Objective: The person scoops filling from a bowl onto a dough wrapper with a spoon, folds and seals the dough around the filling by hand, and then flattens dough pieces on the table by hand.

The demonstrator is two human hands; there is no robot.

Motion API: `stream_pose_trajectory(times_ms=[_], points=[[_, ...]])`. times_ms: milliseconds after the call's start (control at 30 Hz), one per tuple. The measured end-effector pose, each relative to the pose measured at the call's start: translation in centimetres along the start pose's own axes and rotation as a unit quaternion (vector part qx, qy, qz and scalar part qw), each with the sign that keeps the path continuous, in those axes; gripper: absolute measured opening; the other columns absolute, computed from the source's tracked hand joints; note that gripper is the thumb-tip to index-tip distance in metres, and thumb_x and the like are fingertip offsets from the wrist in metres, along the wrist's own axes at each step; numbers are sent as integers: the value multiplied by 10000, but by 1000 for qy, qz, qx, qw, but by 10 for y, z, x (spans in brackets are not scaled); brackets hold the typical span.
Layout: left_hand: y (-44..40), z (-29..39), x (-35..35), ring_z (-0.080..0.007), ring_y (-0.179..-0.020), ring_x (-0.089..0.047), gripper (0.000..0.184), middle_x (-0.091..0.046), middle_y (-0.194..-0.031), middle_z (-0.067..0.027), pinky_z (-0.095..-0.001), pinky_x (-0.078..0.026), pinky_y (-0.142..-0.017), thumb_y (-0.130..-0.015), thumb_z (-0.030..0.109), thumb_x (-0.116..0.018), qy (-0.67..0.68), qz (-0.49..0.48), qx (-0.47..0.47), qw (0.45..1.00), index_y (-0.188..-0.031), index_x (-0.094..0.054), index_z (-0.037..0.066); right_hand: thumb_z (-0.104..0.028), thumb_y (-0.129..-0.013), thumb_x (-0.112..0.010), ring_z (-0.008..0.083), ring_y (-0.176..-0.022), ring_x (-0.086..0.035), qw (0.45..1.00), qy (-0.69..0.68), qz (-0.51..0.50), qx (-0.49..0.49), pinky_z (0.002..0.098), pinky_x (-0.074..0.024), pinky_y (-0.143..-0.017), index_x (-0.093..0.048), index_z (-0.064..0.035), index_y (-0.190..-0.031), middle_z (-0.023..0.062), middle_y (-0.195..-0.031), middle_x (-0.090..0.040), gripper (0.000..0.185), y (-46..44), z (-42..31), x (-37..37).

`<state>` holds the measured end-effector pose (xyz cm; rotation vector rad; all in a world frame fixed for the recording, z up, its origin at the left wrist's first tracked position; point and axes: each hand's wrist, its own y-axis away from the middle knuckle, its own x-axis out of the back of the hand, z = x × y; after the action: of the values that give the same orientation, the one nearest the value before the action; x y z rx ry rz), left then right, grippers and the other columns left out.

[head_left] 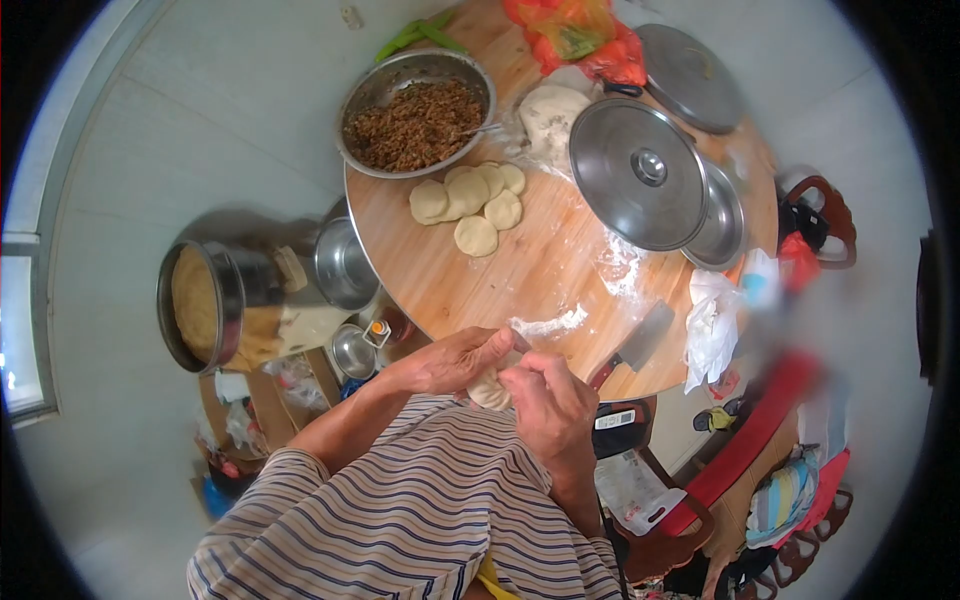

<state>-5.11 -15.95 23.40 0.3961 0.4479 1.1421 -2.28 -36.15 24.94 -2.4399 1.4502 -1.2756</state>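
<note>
A: Nearest the camera?
B: Striped shirt (400,510), fills the bottom of the view.
A: Main thing?
B: Dough piece (489,392), pleated-looking, held just in front of the shirt by the table's (415,275) near edge.
A: Hands?
B: Left hand (455,362) cupped round it, thumb reaching across the top. Right hand (555,405) curled, thumb and index seemingly pinching its right edge; exact contact partly hidden.
A: Which hand's nearer?
B: Neither. Both touch it. It sits between them: right of the left palm, left of the right fingertips.
A: Long axis?
B: Can't tell, fingers cover the top. Visible part's roundish.
A: Outward, quick.
B: Loose flour (550,323) just beyond the hands; knife (648,335) to the right, blade pointing away. Further off, flat dough rounds (476,237), some overlapping. Behind those, metal bowl (347,152) of brown filling (415,125). Metal lid (615,150) far right.
</note>
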Motion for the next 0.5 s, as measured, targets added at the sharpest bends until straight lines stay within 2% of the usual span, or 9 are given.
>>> stream_pose_trajectory(times_ms=[33, 67, 133, 167, 233, 367, 433, 500], points=[[-2, -4, 0, -108, -650, -599, 825, -638, -870, -59, -230, -471, -487, -1049, 722, -299, 25, 6, -36, 999, -1325, -591, 2, 1, -812, -763, 236, -768, -703, 1000, 4, -1, -1, 348, -576, -623, -691, -58, -971, 66, -972, -624, 185, -1, 0, 1], [-3, -12, 3, -108, -650, -599, 825, -638, -870, -59, -230, -471, -487, -1049, 722, -299, 26, 6, -36, 999, -1325, -591, 2, 1, -812, -763, 236, -768, -703, 1000, 4, -1, -1, 348, -576, -623, -691, -58, -971, 66, -972, -624, 185, -2, -1, 2], [-5, -21, 10, -120, -839, -607, 905, -640, -1035, -60, -244, -491, -565, -969, 769, -470, 129, -86, -70, 985, -1456, -509, 7, -8, -826, -761, 245, -772, -707, 1000, -1, 9, -20, 357, -578, -625, -689, -51, -987, 74, -967, -627, 181, -3, -1, 5], [-5, -25, 10, -120, -839, -607, 905, -640, -1035, -60, -244, -491, -565, -969, 769, -470, 128, -86, -70, 986, -1456, -509, 7, -8, -826, -761, 245, -772, -707, 1000, -2, 9, -20, 357, -578, -625, -689, -51, -987, 74, -967, -627, 181, -2, 0, 6], [-4, -18, 8, -85, -768, -575, 906, -643, -1014, -36, -209, -432, -545, -939, 744, -561, 175, -128, -119, 969, -1459, -510, 3, -9, -839, -756, 249, -782, -710, 1000, -5, 16, -24, 363, -580, -628, -688, -50, -980, 75, -967, -632, 161, 0, 2, 6], [-1, -17, 5, -61, -661, -524, 899, -645, -966, -15, -198, -399, -517, -938, 726, -584, 172, -105, -84, 976, -1469, -501, 5, -8, -843, -752, 250, -786, -712, 1000, -15, 16, -23, 366, -582, -631, -688, -48, -978, 72, -966, -636, 155, -2, 2, 9], [-1, -13, 2, -74, -618, -543, 712, -631, -873, -21, -200, -424, -497, -1060, 623, -465, 141, -81, -96, 982, -1415, -542, 10, 2, -835, -749, 249, -786, -712, 1000, -12, 3, -23, 366, -585, -634, -693, -52, -975, 68, -964, -633, 161, -4, 1, 12], [-2, -13, 1, -80, -620, -576, 780, -649, -879, -29, -211, -455, -499, -1042, 663, -433, 130, -74, -86, 985, -1434, -530, -5, 1, -829, -753, 242, -784, -713, 1000, -6, 0, -18, 361, -585, -632, -695, -56, -973, 65, -962, -631, 165, -3, 2, 11]])
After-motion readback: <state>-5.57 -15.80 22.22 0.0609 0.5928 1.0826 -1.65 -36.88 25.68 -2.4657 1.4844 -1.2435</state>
